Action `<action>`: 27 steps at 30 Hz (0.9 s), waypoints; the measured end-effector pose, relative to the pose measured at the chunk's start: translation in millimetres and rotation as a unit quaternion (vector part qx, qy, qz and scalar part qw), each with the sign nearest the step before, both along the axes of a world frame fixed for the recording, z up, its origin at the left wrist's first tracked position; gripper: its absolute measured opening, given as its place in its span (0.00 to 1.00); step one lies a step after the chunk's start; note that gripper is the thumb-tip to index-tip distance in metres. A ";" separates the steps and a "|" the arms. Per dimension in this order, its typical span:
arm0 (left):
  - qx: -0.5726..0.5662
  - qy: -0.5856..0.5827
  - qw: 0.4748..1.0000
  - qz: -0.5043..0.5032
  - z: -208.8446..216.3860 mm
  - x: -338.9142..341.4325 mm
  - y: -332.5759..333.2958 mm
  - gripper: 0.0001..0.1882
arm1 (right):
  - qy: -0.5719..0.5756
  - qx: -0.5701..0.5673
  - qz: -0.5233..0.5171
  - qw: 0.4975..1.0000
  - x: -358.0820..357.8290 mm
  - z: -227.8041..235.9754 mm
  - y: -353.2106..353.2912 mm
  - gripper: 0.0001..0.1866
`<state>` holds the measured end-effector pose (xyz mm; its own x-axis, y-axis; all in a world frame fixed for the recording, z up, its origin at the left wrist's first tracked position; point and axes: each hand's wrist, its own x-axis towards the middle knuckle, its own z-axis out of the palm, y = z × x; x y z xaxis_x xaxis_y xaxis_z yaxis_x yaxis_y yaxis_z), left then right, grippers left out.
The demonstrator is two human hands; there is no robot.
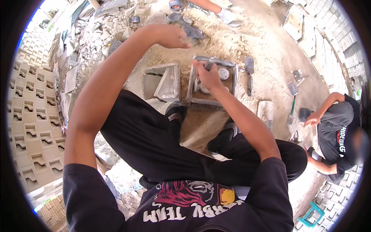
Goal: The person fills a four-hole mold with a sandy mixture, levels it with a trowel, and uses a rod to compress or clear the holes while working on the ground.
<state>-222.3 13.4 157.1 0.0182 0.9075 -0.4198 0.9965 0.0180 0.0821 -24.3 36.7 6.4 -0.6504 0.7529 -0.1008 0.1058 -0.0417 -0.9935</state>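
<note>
My right hand (209,77) is closed round a short grey handle (211,62) at the top of a grey rectangular mould frame (211,102). Inside the frame, two pale round pieces show, the upper one a disc (223,74); my hand partly covers the lower one. My left hand (172,37) is raised over the sand, up and left of the frame, its wrist bent and its fingers curled inward. Whatever lies inside those fingers is hidden. Left of the frame lies a pale cast block (169,82) with a slanted inner face.
Broken rubble (98,40) heaps at the upper left; loose sand (232,42) spreads beyond the frame. A trowel (249,69) lies right of it, and a green-handled shovel (292,101) farther right. A co-worker (336,135) crouches at right; another person's gloved hand (228,17) reaches in above.
</note>
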 end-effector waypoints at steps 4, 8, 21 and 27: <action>0.038 -0.103 0.994 -0.027 -5.4 4.3 -8.5 0.36 | -0.004 0.109 -0.039 0.993 4.1 -14.8 -21.6 0.21; 0.014 -0.094 0.995 -0.035 -4.2 9.6 -5.3 0.37 | -0.010 0.058 -0.025 0.998 -2.4 -24.6 -19.5 0.23; -0.035 -0.129 0.990 -0.040 2.8 17.0 -16.8 0.34 | -0.122 0.081 0.236 0.961 20.6 -4.6 2.5 0.20; -0.054 -0.130 0.989 -0.045 2.2 17.7 -16.0 0.32 | -0.015 0.098 0.195 0.976 28.0 7.3 -3.8 0.19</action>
